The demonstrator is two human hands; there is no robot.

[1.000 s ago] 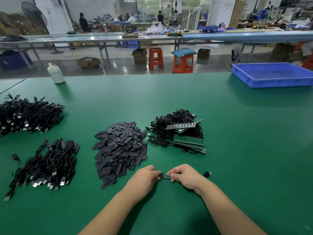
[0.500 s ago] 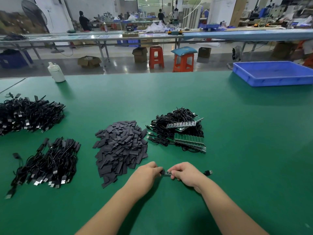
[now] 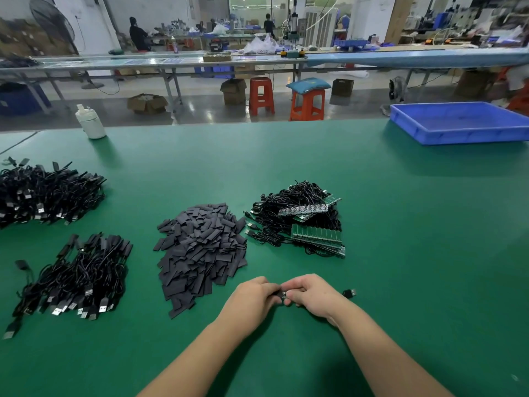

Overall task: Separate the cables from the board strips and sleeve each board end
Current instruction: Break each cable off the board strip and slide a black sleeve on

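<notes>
step: sleeving board end (image 3: pixel 284 295) | hands: left (image 3: pixel 255 293) pinches sleeve, right (image 3: pixel 310 293) grips board | next: push sleeve fully on, I'd say

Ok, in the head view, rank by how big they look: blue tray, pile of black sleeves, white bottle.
1. Blue tray, though it is partly cut off.
2. Pile of black sleeves, nearer the camera, so the top two are unsure.
3. White bottle.

Bright even overhead light; soft shadows under forearms; wide-angle bending at edges; background slightly soft.
</notes>
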